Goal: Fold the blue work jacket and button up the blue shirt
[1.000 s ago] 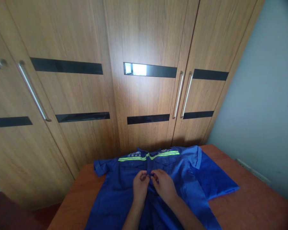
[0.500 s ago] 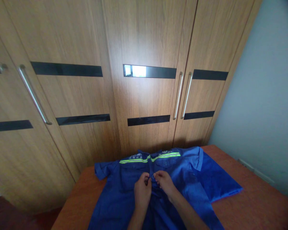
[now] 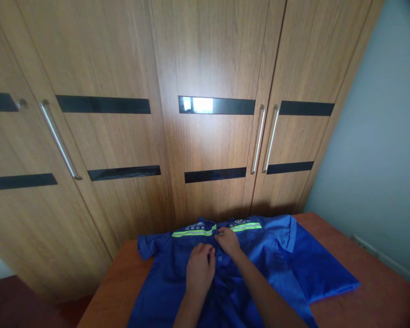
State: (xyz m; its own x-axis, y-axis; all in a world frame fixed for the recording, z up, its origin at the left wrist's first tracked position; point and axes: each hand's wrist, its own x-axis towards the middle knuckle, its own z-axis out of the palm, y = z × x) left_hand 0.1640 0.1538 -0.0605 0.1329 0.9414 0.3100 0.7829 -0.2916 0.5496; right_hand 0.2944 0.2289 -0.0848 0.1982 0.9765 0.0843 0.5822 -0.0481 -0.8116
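Note:
A dark blue short-sleeved work shirt [image 3: 167,269] lies spread front side up, with yellow-green reflective stripes and white lettering across the chest. My right hand [image 3: 228,241] pinches the edge of its front opening, level with the stripes. Lower down, my left hand [image 3: 198,269] rests over the shirt front with curled fingers, thumb and fingertips close together beside the placket. Whether fabric is between those fingertips is hidden. A small round button [image 3: 220,258] shows on the placket between my two wrists.
Under the shirt is a reddish-brown surface [image 3: 112,273]. Folded bright blue fabric [image 3: 323,269] lies to the right, partly beneath a sleeve. A wooden wardrobe [image 3: 212,136] with metal handles stands directly behind, and a pale wall [image 3: 369,173] borders the right side.
My right hand has moved up the placket from the chest button to the stripe level. My left hand has moved slightly away from that button. The view has shifted slightly.

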